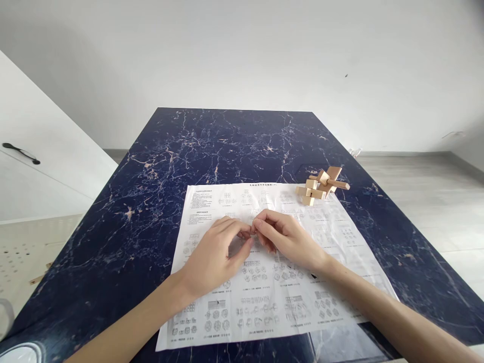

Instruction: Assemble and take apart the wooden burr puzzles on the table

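My left hand [217,252] and my right hand [283,237] rest over a large printed instruction sheet [264,302] on a dark blue marbled table [181,151]. Both hands have curled fingers, and their fingertips meet near the sheet's middle. Whatever lies between the fingertips is too small or hidden to make out. A wooden interlocking puzzle [321,185] of pale bars stands at the sheet's far right corner, apart from both hands.
A white cabinet with a black handle [20,153] stands to the left of the table. A white wall rises behind the table's far edge. Grey floor lies to the right.
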A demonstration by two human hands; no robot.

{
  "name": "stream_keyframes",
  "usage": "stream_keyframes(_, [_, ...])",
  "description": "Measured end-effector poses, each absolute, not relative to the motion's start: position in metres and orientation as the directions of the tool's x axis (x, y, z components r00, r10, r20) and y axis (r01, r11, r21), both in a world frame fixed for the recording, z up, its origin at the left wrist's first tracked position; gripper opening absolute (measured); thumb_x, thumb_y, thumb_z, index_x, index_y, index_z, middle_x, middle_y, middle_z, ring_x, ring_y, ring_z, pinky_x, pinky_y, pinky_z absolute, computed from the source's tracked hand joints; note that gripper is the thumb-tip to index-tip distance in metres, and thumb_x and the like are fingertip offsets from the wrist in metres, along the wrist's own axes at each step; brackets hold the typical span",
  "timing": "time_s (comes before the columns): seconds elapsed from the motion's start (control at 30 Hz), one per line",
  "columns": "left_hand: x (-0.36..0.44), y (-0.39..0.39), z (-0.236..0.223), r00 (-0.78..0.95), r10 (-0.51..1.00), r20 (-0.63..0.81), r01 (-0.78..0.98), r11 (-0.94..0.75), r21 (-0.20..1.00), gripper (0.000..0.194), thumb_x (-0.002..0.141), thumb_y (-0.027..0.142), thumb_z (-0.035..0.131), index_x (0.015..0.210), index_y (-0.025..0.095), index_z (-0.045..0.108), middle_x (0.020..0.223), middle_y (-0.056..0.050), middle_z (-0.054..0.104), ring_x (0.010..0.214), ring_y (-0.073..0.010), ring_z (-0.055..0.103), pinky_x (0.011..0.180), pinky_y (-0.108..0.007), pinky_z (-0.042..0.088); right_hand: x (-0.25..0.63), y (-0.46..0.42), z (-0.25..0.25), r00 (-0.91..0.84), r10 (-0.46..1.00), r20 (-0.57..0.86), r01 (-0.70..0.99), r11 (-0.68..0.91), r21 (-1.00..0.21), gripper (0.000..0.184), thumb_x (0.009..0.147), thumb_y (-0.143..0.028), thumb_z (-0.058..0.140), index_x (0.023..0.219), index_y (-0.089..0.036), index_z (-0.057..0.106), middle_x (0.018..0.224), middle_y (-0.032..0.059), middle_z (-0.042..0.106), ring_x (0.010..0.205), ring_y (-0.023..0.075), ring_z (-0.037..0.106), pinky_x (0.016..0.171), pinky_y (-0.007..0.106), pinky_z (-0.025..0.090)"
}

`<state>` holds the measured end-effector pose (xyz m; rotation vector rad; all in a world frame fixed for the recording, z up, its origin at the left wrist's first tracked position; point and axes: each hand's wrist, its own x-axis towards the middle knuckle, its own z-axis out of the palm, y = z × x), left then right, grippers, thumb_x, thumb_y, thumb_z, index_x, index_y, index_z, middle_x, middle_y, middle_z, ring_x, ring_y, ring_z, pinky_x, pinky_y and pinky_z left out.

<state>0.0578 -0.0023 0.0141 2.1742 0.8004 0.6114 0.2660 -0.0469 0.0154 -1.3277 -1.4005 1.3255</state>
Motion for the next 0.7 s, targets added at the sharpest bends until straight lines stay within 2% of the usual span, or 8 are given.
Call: stream_keyframes(0.7, [0.0577,-0.0038,0.0152,0.695,0.699,0.169,0.361,-0.543,0.759,0.01,0.107,0.028,0.061,0.108,0.025,0.07,0.107,-0.003,0.078,0.106,-0.0246,0.071,0.099,-0.046,0.059,0.2662,-0.0474,0.0156,-0.151,0.981,-0.121,0.196,-0.09,-0.976,0.031,0.11,-0.039,0.056,0.085,-0.022,0.062,0.07,-0.0031,0.06,0.057,0.012,0.053,0.056,0.029,0.042])
